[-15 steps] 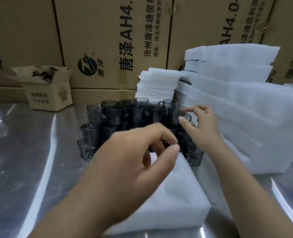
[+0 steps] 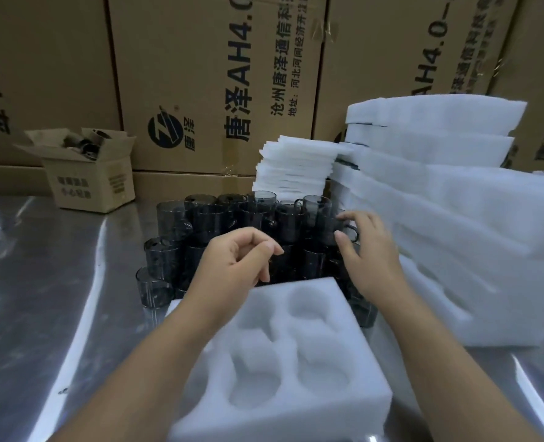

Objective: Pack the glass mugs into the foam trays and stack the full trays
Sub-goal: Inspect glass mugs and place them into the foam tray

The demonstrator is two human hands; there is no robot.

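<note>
Now that the left hand (image 2: 232, 263) has moved forward off the tray (image 2: 371, 365), its four pockets show empty. The hand hovers over the mugs (image 2: 206, 224) on the counter (image 2: 57, 298) just behind the tray, fingers loosely curled and holding nothing. The right hand (image 2: 366, 250) has closed on a mug (image 2: 326, 226) at the cluster's right; I cannot tell whether it grips. Filling has not begun.
</note>
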